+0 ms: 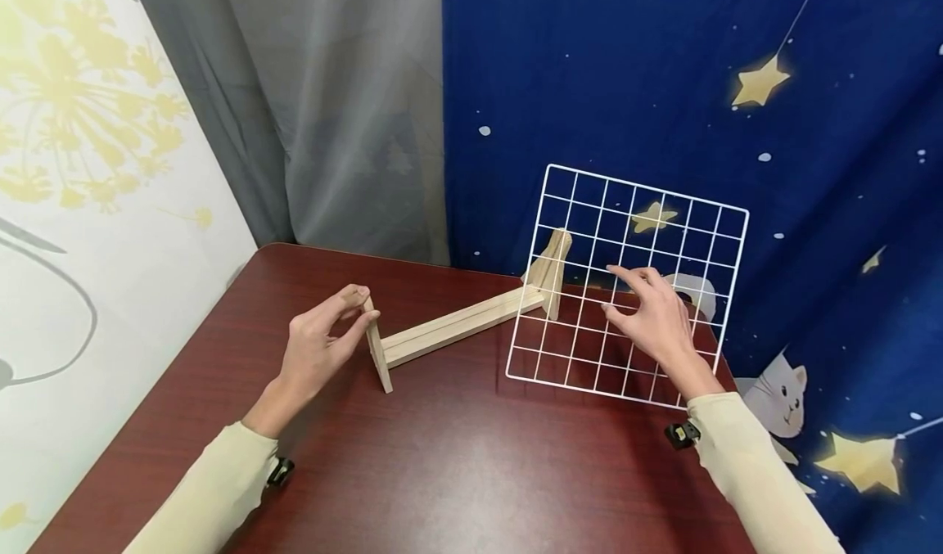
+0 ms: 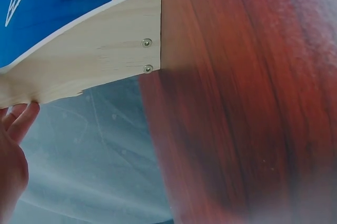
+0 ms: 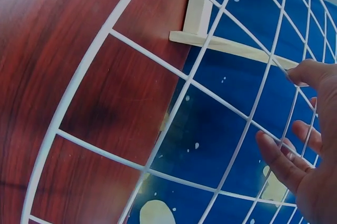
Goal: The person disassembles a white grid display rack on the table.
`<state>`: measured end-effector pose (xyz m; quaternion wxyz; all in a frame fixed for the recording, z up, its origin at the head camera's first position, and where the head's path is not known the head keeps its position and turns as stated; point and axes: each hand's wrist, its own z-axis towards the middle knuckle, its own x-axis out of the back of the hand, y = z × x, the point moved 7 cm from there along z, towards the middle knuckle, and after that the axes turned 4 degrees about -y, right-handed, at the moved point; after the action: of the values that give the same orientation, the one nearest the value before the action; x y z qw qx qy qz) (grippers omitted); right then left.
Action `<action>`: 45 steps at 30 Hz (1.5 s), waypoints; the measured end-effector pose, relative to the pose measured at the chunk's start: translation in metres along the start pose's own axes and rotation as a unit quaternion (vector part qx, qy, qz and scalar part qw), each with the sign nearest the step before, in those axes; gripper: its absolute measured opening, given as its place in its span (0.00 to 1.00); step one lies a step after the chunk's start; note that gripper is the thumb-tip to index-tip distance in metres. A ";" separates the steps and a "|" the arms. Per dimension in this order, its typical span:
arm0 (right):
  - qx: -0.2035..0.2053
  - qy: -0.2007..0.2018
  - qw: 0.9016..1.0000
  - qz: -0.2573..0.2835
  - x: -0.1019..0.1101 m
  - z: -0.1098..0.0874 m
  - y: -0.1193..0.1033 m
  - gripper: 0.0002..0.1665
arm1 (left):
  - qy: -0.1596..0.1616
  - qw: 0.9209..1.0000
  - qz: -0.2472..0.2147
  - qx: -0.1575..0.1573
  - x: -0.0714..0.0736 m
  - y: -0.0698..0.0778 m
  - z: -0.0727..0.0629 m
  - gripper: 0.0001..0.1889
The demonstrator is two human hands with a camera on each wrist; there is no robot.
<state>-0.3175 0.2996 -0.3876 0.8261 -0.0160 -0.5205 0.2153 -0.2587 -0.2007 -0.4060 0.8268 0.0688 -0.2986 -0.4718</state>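
My left hand (image 1: 320, 337) pinches the upper end of a pale wooden side panel (image 1: 378, 349). The panel is joined to a long wooden bar (image 1: 457, 325), and a second wooden side piece (image 1: 552, 272) stands at the bar's far end. Two screw heads show on the near panel (image 2: 121, 39) in the left wrist view. My right hand (image 1: 656, 317) holds a white wire grid (image 1: 570, 382) by its inner wires, thumb and forefinger apart. The grid stands tilted in front of the far side piece. Where some right fingers meet the wires is hard to make out.
The frame and hands are over a dark red wooden table (image 1: 471, 472). Behind it hang a grey curtain (image 1: 354, 112) and a blue curtain (image 1: 626, 63) with stars. A white patterned panel (image 1: 110, 235) borders the table on the left. Each wrist carries a small black camera.
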 end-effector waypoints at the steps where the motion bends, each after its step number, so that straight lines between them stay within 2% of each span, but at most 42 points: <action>1: 0.000 -0.002 1.000 0.001 0.000 -0.001 -0.001 0.40 | 0.003 1.000 -0.003 -0.001 0.002 0.001 -0.001 0.25; 6: -0.018 -0.013 1.000 0.006 -0.004 -0.005 -0.004 0.40 | 0.010 0.999 -0.030 -0.001 0.010 0.005 -0.001 0.26; 11: -0.044 -0.030 0.998 0.015 -0.010 -0.011 -0.003 0.40 | -0.002 0.998 -0.057 0.013 0.014 0.006 0.001 0.25; 15: -0.057 -0.041 0.997 0.027 -0.015 -0.017 -0.003 0.39 | -0.011 0.998 -0.056 0.015 0.015 0.008 0.001 0.24; 20: -0.059 -0.048 0.997 0.034 -0.018 -0.024 -0.004 0.39 | -0.006 0.999 -0.050 0.012 0.018 0.011 -0.003 0.24; 26: -0.065 -0.059 0.996 0.033 -0.021 -0.028 -0.003 0.40 | 0.010 0.999 -0.044 -0.001 0.026 0.017 -0.009 0.22; 30: -0.066 -0.062 0.995 0.029 -0.021 -0.029 -0.002 0.40 | 0.013 1.000 -0.025 -0.012 0.029 0.022 -0.012 0.22; 38: -0.064 -0.071 0.995 0.025 -0.026 -0.029 -0.001 0.39 | -0.014 0.999 0.007 -0.043 0.037 0.032 -0.010 0.18; 45: -0.077 -0.084 0.993 0.019 -0.032 -0.032 0.002 0.38 | -0.012 0.997 0.013 -0.081 0.039 0.050 -0.013 0.10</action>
<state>-0.3022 0.2963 -0.4299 0.7712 -0.0712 -0.6030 0.1910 -0.1992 -0.2077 -0.3801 0.8319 -0.0082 -0.2702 -0.4845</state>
